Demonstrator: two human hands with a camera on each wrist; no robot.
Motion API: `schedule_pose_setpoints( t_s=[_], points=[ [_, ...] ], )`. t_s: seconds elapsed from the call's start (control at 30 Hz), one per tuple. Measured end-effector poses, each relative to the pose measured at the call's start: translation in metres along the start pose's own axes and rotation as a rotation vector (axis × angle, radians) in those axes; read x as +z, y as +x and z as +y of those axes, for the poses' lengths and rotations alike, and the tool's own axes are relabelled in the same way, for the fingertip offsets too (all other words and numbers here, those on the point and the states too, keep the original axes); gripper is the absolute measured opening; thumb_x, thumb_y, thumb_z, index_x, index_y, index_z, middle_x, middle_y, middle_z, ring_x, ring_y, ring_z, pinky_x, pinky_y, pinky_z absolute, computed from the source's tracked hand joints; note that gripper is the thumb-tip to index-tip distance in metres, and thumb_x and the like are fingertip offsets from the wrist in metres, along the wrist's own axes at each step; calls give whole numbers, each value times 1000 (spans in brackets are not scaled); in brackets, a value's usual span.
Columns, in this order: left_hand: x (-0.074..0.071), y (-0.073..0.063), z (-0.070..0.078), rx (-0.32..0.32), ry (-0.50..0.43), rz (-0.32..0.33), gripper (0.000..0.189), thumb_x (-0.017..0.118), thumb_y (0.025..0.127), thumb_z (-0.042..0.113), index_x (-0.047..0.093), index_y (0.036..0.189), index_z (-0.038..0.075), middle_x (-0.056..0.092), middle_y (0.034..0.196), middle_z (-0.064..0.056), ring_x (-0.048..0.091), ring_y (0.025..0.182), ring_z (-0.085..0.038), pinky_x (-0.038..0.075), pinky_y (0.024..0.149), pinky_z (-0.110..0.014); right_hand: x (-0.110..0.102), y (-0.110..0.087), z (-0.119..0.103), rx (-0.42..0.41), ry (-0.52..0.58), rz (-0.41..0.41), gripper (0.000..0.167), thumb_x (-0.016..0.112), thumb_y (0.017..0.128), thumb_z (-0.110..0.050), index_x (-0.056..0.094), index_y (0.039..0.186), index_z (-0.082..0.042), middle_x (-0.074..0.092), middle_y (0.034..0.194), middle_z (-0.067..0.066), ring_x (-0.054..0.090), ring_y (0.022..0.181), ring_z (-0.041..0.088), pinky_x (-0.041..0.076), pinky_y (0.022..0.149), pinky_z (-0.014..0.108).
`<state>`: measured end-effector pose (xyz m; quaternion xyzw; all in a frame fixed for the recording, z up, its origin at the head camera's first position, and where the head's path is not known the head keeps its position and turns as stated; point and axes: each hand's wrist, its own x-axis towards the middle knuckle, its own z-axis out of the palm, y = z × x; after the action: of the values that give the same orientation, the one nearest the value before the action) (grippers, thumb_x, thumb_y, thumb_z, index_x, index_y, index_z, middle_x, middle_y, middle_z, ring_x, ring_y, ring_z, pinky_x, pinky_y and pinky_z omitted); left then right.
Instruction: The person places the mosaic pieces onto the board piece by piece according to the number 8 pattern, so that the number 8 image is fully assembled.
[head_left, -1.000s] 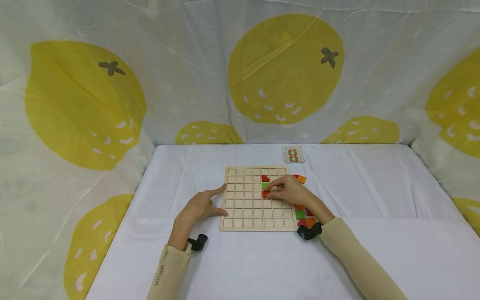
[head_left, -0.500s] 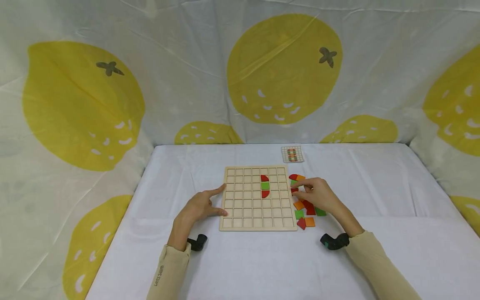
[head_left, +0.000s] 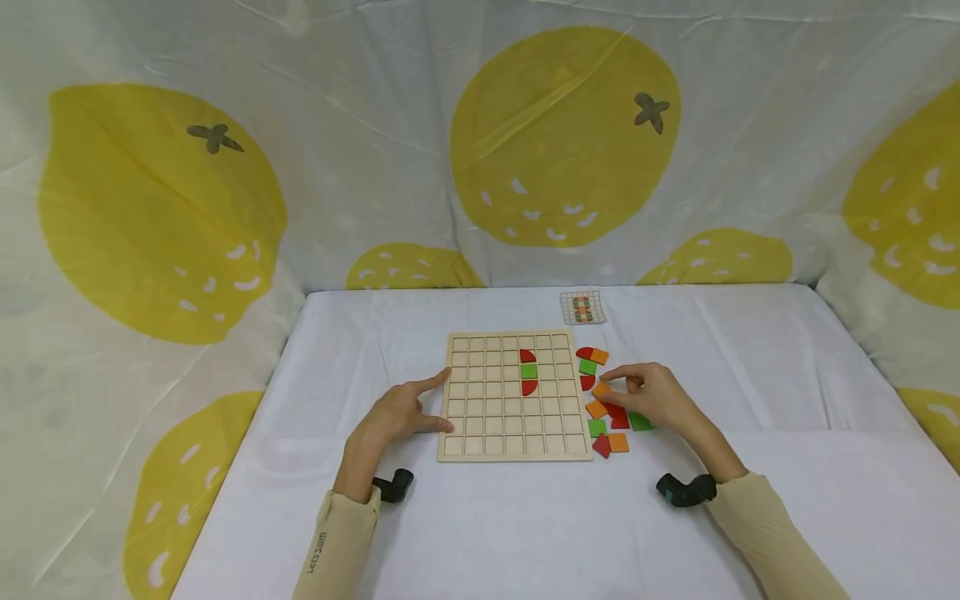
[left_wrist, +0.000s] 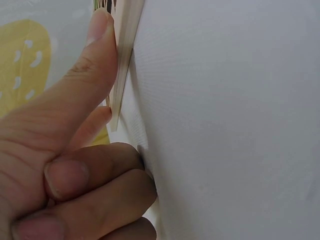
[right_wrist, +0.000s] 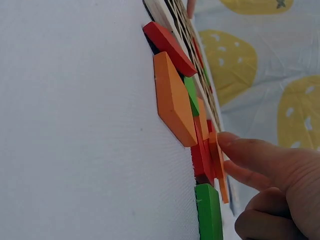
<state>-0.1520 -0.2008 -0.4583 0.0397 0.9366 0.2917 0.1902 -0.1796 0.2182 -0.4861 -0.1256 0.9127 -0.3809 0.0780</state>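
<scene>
A wooden grid board (head_left: pixel 487 442) lies on the table. One column holds a green square tile (head_left: pixel 528 371) between two red rounded tiles (head_left: pixel 529 387). My left hand (head_left: pixel 397 412) steadies the board's left side, thumb and index finger spread straight against its edge; the left wrist view shows the other fingers curled under, with the thumb on the board rim (left_wrist: pixel 129 35). Right of the board, my right hand (head_left: pixel 656 396) pinches an orange tile (head_left: pixel 602 389) between thumb and index finger. In the right wrist view that orange tile (right_wrist: pixel 220 170) stands above a red tile (right_wrist: pixel 201 157).
Loose red, green and orange tiles lie along the board's right side, among them an orange square (head_left: pixel 618 442) and a green piece (head_left: pixel 640 421). Behind the board lies a pattern card (head_left: pixel 582 308). A lemon-print cloth (head_left: pixel 562 133) hangs at the back.
My right hand has left the red tile on the board, moved right to the loose tiles, and now has an orange one between its fingertips. My left hand has stayed at the board's edge.
</scene>
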Motion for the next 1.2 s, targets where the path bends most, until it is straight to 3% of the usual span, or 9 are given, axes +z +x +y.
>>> schedule_pose_setpoints(
  t_s=[0.17, 0.43, 0.7, 1.2],
  points=[
    [0, 0, 0, 3, 19, 0, 100, 90, 77, 42, 36, 161, 34, 51, 82, -3, 47, 79, -17, 39, 74, -32, 0, -1, -1, 10, -21, -6, 35, 88, 84, -32, 80, 108, -8, 34, 60, -5, 33, 55, 12, 25, 53, 24],
    [-1, 1, 0, -4, 84, -3, 99, 88, 78, 47, 35, 161, 36, 57, 78, -3, 50, 74, -16, 41, 73, -33, -1, -2, 0, 14, -55, -5, 36, 88, 83, -30, 79, 109, -6, 34, 60, -4, 32, 55, 12, 24, 53, 24],
    [-1, -1, 1, -13, 142, 1, 95, 85, 81, 51, 35, 161, 38, 69, 95, -6, 59, 85, -17, 48, 82, -40, -3, -3, 0, 40, -57, 5, 30, 87, 84, -29, 80, 104, -8, 34, 60, -3, 33, 56, 14, 25, 54, 25],
    [-2, -3, 4, 6, 97, -6, 94, 85, 83, 45, 34, 162, 35, 71, 101, -10, 60, 87, -17, 50, 92, -45, -1, -1, -1, 5, -40, 16, 28, 86, 86, -27, 80, 102, -6, 32, 58, -4, 31, 53, 12, 23, 53, 24]
  ],
)
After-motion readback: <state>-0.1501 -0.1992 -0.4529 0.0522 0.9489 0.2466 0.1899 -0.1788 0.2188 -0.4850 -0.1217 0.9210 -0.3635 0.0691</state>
